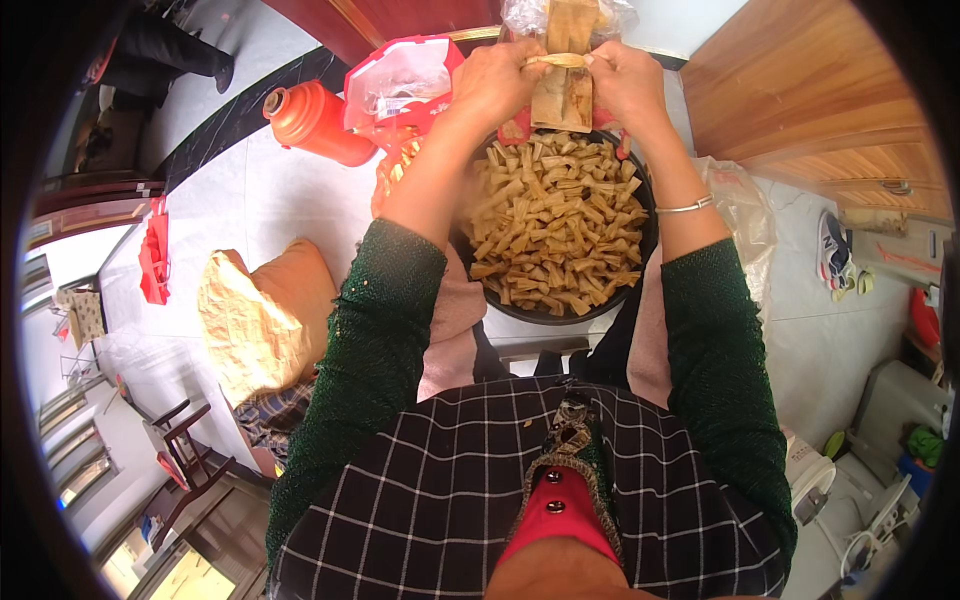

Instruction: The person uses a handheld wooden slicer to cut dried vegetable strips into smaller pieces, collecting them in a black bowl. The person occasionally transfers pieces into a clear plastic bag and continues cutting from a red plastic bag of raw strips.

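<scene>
My left hand (495, 81) and my right hand (624, 81) each grip one end of a pale yellow, twisted strip (566, 60), which spans the gap between them. It is held above a wooden board (561, 105) whose near end reaches the rim of a dark round pan (559, 318). Below my hands, the pan holds a heap of short tan knotted pieces (562, 217), apparently dried food. My fingertips cover the strip's ends. A silver bracelet (684, 205) circles my right wrist.
An orange vacuum flask (319, 124) and a red and white bag (401, 90) stand left of the pan. Farther left lies a stuffed tan sack (266, 315). Clear plastic (739, 217) and a wooden cabinet (817, 97) are at right. A person's leg (176, 45) shows upper left.
</scene>
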`<state>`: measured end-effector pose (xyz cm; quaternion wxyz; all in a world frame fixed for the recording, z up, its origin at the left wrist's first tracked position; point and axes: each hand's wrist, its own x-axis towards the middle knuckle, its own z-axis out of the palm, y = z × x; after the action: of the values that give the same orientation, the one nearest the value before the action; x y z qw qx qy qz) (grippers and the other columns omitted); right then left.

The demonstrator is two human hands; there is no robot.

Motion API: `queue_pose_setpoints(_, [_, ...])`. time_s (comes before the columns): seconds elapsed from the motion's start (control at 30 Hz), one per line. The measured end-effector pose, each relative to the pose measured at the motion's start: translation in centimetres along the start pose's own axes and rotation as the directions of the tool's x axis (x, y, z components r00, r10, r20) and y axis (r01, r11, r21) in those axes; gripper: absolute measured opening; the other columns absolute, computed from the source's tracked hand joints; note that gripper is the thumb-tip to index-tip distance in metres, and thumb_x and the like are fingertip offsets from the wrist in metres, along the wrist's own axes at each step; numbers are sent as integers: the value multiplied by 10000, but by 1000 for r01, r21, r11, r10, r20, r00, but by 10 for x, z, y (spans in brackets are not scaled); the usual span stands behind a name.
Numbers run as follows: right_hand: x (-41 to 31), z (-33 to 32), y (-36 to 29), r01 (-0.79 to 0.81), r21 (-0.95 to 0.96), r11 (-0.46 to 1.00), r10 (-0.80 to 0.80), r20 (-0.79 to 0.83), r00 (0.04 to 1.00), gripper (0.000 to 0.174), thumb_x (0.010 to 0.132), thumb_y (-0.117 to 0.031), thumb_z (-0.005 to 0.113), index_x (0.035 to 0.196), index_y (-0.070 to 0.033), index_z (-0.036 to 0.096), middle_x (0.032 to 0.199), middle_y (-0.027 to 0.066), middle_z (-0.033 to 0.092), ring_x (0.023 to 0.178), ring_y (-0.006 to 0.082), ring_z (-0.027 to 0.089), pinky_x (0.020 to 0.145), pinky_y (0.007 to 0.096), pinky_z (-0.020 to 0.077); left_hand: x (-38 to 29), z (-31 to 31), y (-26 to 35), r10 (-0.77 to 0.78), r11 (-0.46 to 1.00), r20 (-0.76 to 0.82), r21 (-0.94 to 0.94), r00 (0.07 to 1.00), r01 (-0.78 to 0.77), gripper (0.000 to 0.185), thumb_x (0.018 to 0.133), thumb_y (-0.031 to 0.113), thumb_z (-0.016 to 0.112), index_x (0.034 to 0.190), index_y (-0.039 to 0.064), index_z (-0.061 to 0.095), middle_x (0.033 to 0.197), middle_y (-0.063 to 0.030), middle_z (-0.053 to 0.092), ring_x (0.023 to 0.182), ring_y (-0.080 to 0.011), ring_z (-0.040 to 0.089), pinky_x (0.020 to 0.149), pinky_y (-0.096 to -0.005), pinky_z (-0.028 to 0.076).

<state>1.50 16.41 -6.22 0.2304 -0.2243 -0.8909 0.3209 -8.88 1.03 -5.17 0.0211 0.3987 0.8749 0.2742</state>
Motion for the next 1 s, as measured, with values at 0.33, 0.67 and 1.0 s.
queue_pose_setpoints(0.33, [-40,-10,-32,-588,763,269,85,589,804,203,944,-163,529,872,-21,656,611,-22,518,468,35,436,424,191,339,-57,-1,35,-21,794,207,-592,978,142,485,1012,406,384,1052,-6,636,878,-174,667,855,-264,646,797,-368,507])
queue_pose_setpoints(0.67, [-52,-36,-64,-164,707,688,-308,489,816,295,979,-221,506,861,28,611,566,-54,419,497,13,355,464,174,312,-29,-54,28,-227,-390,-99,-902,969,-183,379,1027,352,362,822,64,499,538,52,322,453,-55,275,421,-221,238])
queue_pose_setpoints(1.0, [-67,-20,-70,209,611,764,-288,33,957,148,891,-110,598,968,16,594,689,44,572,619,135,557,543,286,423,-63,-19,50,187,692,-536,-524,823,-498,399,985,276,419,1146,-18,637,1105,-155,629,922,-224,611,822,-319,479])
